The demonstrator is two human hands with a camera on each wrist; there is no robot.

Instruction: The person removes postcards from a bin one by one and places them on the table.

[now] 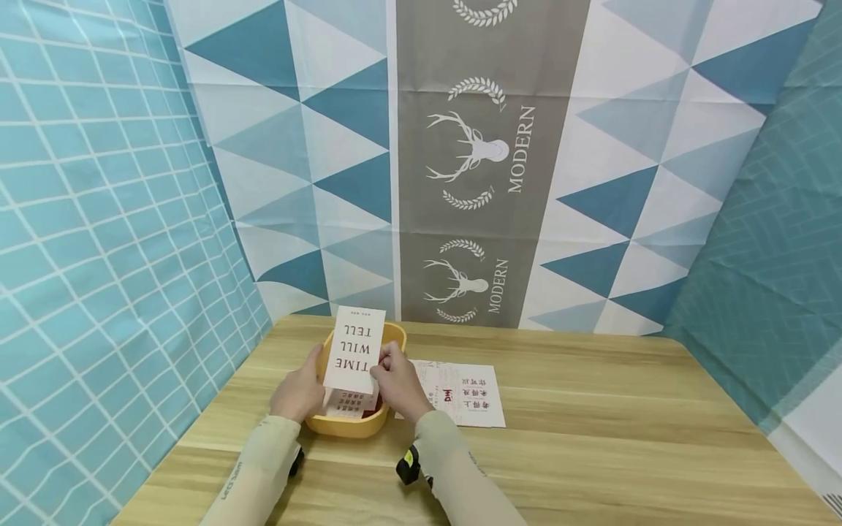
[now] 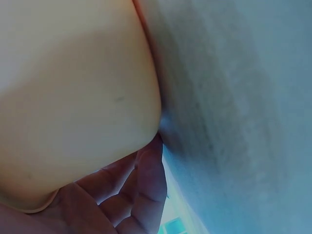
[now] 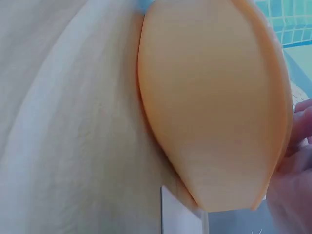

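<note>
Looking down, I see a white card [image 1: 355,351] that says TIME WILL TELL, standing up over the yellow bowl [image 1: 395,334] near the back left of the wooden table [image 1: 592,438]. My right hand [image 1: 399,385] pinches its right edge. My left hand [image 1: 299,393] curls round its left edge. More cards [image 1: 349,404] lie inside the bowl. A paper sheet [image 1: 470,394] lies flat just right of the bowl
</note>
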